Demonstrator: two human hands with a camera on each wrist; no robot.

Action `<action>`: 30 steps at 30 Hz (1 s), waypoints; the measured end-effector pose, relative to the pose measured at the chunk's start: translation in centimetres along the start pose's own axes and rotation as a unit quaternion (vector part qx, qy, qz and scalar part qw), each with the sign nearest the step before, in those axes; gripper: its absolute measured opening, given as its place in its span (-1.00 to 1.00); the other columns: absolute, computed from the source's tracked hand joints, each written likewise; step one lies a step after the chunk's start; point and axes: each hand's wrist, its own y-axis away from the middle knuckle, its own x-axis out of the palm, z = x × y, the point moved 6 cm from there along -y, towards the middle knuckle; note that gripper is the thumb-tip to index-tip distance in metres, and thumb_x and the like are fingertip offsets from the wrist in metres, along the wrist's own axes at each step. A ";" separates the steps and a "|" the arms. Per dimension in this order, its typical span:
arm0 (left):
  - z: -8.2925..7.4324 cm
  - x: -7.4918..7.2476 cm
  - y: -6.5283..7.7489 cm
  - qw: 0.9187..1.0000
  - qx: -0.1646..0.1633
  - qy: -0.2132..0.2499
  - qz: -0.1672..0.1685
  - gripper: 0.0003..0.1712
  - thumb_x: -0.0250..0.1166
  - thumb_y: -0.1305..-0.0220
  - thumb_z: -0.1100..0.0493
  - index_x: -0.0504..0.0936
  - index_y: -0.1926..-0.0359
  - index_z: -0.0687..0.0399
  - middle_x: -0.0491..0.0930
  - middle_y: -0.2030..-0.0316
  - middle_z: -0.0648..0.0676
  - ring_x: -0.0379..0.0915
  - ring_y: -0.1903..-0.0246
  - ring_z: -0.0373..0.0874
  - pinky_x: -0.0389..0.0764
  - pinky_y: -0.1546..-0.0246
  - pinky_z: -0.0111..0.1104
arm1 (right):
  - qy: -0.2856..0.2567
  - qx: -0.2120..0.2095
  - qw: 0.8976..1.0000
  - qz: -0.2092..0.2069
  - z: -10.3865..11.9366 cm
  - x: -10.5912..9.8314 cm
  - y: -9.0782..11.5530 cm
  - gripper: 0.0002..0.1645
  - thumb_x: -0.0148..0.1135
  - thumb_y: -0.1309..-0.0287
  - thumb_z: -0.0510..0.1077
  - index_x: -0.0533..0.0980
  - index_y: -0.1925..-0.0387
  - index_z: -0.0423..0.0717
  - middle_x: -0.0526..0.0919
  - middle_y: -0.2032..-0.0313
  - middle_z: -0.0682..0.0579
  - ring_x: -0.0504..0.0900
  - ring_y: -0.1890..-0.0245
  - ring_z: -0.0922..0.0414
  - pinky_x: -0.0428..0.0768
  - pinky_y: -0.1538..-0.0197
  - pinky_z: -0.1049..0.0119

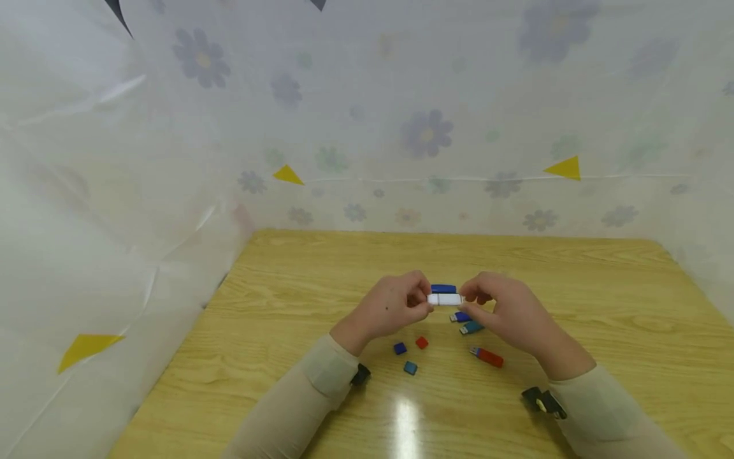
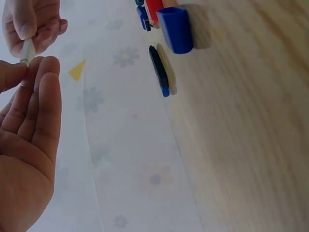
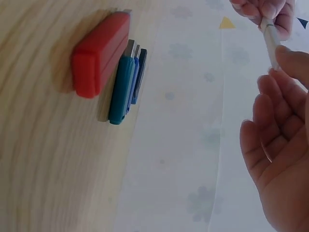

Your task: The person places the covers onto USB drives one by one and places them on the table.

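A white USB stick [image 1: 445, 299] is held level above the table between both hands, with a thin seam across it near its left end. My left hand [image 1: 395, 301] pinches that left end between thumb and fingertips. At the opposite end, the thumb and fingers of my right hand [image 1: 507, 312] grip the stick. The right wrist view shows the white stick [image 3: 272, 43] running from one hand to the other. Just behind it on the table lies a dark blue USB stick [image 1: 443, 289].
Right of centre lie uncapped blue [image 1: 460, 317], teal [image 1: 471, 327] and red [image 1: 489, 357] USB sticks, metal plugs pointing left. Small loose caps, blue [image 1: 400, 348], red [image 1: 422, 342] and teal [image 1: 410, 368], sit nearer my left forearm. A flower-patterned curtain [image 1: 355, 140] borders the wooden table [image 1: 258, 306].
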 end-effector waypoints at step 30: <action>2.1 -0.5 -0.1 0.996 -0.068 -0.051 0.011 -0.74 0.22 -0.50 0.02 0.59 -0.08 -0.01 0.61 0.24 -0.20 0.51 0.34 -0.34 0.56 0.32 -0.39 | 0.083 0.080 0.984 0.136 -5.7 1.9 -1.3 -0.93 0.44 -0.21 -0.04 0.67 0.31 0.11 0.57 0.18 0.13 0.56 0.29 0.17 0.60 0.20 0.14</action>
